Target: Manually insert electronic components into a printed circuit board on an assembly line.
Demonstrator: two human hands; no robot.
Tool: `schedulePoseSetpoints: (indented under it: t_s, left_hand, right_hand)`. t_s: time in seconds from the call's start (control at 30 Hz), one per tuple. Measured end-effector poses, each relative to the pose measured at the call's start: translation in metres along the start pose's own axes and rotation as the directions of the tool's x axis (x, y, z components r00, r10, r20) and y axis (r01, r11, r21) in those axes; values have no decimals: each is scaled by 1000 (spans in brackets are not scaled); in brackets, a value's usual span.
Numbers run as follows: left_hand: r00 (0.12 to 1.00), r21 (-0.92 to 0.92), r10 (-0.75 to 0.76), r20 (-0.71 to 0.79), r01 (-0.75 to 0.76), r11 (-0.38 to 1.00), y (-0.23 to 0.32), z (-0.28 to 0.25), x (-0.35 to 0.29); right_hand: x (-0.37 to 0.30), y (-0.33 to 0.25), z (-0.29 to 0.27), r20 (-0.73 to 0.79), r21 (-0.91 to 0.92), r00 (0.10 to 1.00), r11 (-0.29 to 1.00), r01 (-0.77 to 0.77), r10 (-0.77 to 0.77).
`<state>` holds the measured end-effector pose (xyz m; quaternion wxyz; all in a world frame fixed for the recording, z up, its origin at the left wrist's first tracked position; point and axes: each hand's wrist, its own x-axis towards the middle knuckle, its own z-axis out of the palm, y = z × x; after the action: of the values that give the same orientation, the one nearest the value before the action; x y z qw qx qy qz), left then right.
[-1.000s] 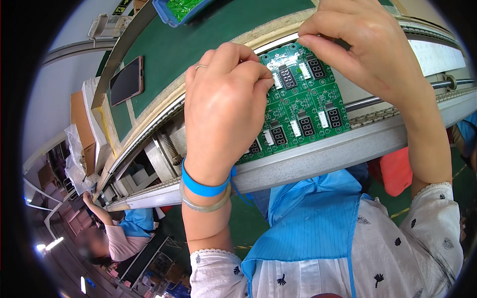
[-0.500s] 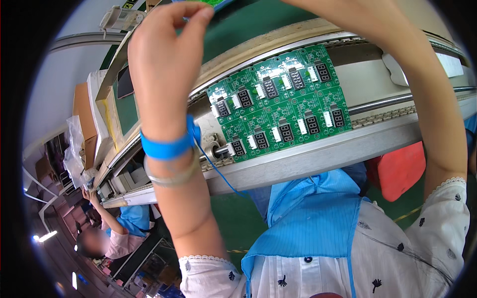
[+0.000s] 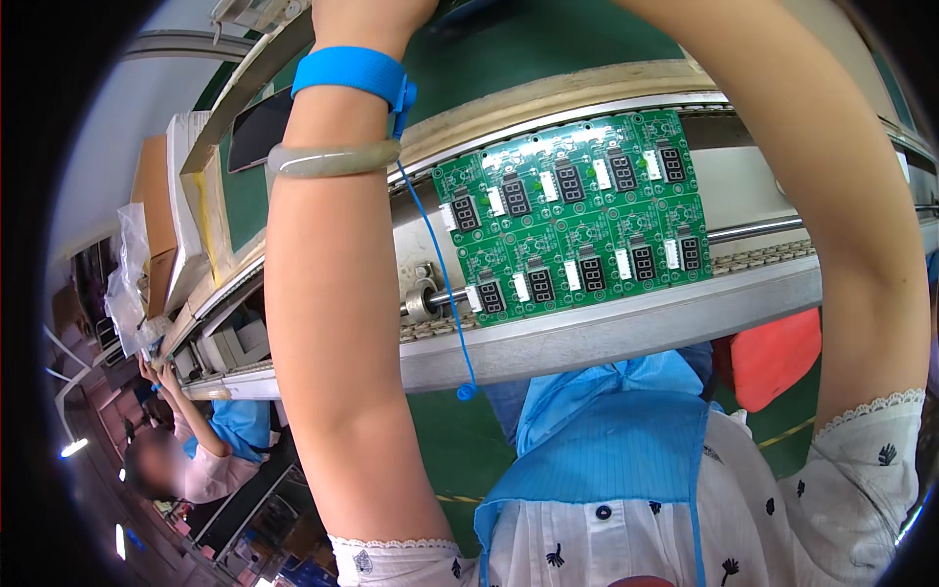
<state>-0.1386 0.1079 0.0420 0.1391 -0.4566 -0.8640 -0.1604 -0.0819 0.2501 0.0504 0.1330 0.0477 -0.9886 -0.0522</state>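
- At far left, a co-worker point(image 3: 201, 460) in a pink top and blue apron has both hands raised to the lower end of a clear plastic bag point(image 3: 125, 284); I cannot tell what the bag holds.
- Just beside the bag stands a brown cardboard piece point(image 3: 159, 210), upright.
- A dark-screened phone point(image 3: 256, 135) lies on the green work surface point(image 3: 246, 201).
- The left forearm point(image 3: 337, 313) wears a blue wrist strap point(image 3: 350, 76) and a pale bangle point(image 3: 328, 159). The left hand runs past the upper edge, so whether its fingers are spread or pinching I cannot tell.
- A thin blue cord point(image 3: 436, 235) trails down from the strap.
- At the upper edge is a blurred, cut-off dark blue shape point(image 3: 479, 14), possibly a container; its contents cannot be made out.
- The green circuit board panel point(image 3: 577, 220) lies across the conveyor rails, bearing two rows of five digit displays with white connectors.
- A red object point(image 3: 778, 362) is below the near rail point(image 3: 626, 325).
- The right forearm point(image 3: 822, 166) reaches upward; the right hand is out of view, its state impossible to tell.
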Motion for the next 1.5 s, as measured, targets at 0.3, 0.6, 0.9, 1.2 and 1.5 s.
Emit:
schedulePoseSetpoints:
  t_s: [0.3,0.6,0.9,1.2,1.5]
  left_hand:
    - [991,-37,-25,-135,20,999,5,-8,-10]
    - [961,-310,-256,-103,213,926,13,-39,-35]
    - [901,-757,-411,137,363,543,17,-53,-62]
    - [942,-849,-309,133,269,455,11,-54,-116]
    - [912,-906,-321,257,343,249,41,-46,-138]
  right_hand:
    - [-4,-4,4,-31,10,999,1000,8,-7]
    - [-8,-2,11,-162,-74,986,997,33,-45]
    - [-15,-4,0,-141,263,989,965,-13,52]
    - [-82,-20,-23,-139,851,968,525,8,210]
    - [-179,6,-23,142,968,946,160,-194,292]
